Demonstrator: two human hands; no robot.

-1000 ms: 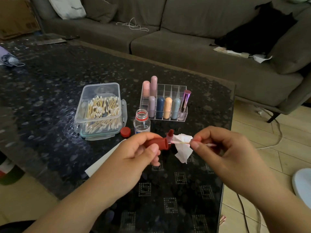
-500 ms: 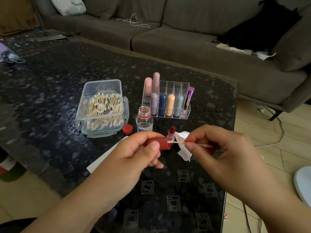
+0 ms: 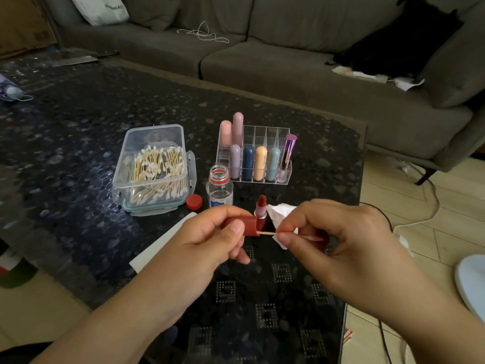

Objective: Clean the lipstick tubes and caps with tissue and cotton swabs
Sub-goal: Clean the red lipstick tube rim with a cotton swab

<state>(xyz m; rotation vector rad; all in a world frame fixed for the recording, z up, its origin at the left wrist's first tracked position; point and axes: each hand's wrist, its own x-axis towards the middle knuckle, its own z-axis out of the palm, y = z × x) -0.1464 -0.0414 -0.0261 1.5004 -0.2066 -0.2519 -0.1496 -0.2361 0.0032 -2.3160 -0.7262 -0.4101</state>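
Nearest, left hand (image 3: 210, 240) clenched round a red lipstick cap (image 3: 246, 226), held sideways with the open mouth facing right; right hand (image 3: 330, 245) pinching the wooden stick of a cotton swab (image 3: 267, 233) between thumb and forefinger. Over the last second, swab driven further in: more bare stick visible between the hands a second ago, now only a short length, with the tip hidden inside the cap. Hands drawn closer together accordingly. Probably the inside-of-cap wipe under way, with a twist or a few strokes likely still owed before the cap counts as clean. Just beyond the cap, the uncapped lipstick tube (image 3: 261, 206) standing upright on the dark table (image 3: 78, 143), crumpled white tissue (image 3: 280, 210) just beside it, partly hidden behind the right hand. A little further, open small bottle (image 3: 220, 189) with its red lid (image 3: 194, 202) alongside, and the clear box of cotton swabs (image 3: 154, 166) to the left. Further again, clear organiser (image 3: 262, 153) holding several capped lipsticks, apparently waiting their turn. Farthest, grey sofa (image 3: 288, 69).
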